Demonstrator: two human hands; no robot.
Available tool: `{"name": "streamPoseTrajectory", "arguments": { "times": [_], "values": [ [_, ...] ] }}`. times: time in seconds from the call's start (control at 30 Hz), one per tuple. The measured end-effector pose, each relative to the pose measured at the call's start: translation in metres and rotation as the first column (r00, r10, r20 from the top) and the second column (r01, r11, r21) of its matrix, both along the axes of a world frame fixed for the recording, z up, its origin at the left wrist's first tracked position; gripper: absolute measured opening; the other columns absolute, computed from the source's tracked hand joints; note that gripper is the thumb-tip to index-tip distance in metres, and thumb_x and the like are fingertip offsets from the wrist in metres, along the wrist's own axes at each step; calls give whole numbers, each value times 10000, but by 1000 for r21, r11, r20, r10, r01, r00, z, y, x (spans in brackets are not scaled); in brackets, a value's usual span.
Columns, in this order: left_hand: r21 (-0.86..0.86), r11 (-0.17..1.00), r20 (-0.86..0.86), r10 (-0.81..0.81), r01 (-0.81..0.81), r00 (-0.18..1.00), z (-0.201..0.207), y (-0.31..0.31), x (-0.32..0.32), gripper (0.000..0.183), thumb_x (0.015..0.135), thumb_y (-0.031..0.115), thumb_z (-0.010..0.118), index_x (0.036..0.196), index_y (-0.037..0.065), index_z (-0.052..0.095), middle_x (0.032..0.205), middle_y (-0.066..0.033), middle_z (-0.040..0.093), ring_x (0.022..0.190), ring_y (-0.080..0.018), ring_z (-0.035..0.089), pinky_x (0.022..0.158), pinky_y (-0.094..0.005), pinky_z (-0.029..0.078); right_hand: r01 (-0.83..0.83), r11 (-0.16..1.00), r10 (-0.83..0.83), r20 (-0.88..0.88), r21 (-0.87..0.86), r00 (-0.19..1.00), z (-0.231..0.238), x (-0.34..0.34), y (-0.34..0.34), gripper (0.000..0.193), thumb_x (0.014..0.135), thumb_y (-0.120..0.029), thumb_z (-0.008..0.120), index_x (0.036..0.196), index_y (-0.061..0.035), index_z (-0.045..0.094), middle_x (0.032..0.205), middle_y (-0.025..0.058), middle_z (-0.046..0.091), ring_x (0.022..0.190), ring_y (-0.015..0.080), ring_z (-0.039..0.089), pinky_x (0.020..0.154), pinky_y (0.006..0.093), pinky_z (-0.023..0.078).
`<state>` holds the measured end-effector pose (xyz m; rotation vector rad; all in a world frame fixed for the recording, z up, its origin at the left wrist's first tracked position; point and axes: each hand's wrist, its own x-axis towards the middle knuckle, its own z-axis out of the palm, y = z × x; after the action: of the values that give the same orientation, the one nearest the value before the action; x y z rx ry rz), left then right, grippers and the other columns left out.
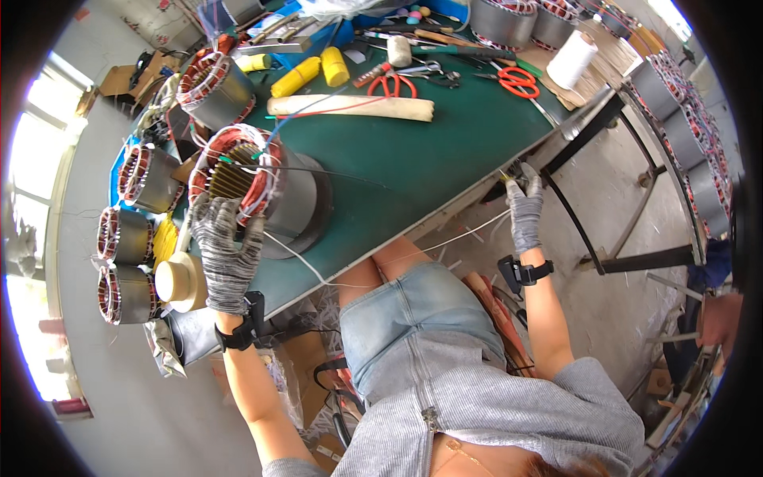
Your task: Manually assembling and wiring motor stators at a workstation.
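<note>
Stretching across the middle of the view, the green worktable [445, 151] carries everything in hand, its near edge running from lower left up to the right. Largest on it is the motor stator [262, 187], a grey steel cylinder lying on its side at the near left, its copper windings bound in red and white facing the person. More stators of the same kind [127, 262] sit in a row further left, one [214, 87] stands beyond it, and others [683, 119] line a rack at the far right. A long cream-coloured sleeve [350, 106] lies across the table behind the stator, with yellow rolls [306, 73], red-handled scissors [518, 80] and a white spool [572, 58] toward the far side.

The left hand [225, 250], in a grey knit glove, is pressed flat against the near face of the stator, fingers spread over the winding rather than closed. The right hand [524, 208], gloved the same, is clenched on a white cord [381, 262] just off the table's near right edge; the cord runs taut from that fist back to the stator. A roll of tan tape [181, 280] sits just left of the left hand.
</note>
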<state>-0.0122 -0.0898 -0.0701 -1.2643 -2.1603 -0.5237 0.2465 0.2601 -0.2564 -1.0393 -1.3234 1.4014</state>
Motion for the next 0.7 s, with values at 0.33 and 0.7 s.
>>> {"name": "streamPoseTrajectory", "arguments": {
  "times": [0.33,0.7],
  "values": [
    [-59,998,84,-33,38,996,18,5,7,312,725,172,677,979,28,566,969,-160,567,1034,-367,476,921,-446,367,-58,998,58,17,8,998,16,-4,27,478,822,-18,541,1272,-94,397,958,13,495,627,36,405,492,186,356],
    [-137,990,-356,-6,-46,934,43,42,12,307,669,247,651,934,98,613,1051,-74,557,1029,-279,493,928,-448,354,-462,600,88,520,653,850,130,-54,-70,261,816,-105,536,1072,-57,551,1001,146,526,991,323,504,902,391,393]
  ]
}}
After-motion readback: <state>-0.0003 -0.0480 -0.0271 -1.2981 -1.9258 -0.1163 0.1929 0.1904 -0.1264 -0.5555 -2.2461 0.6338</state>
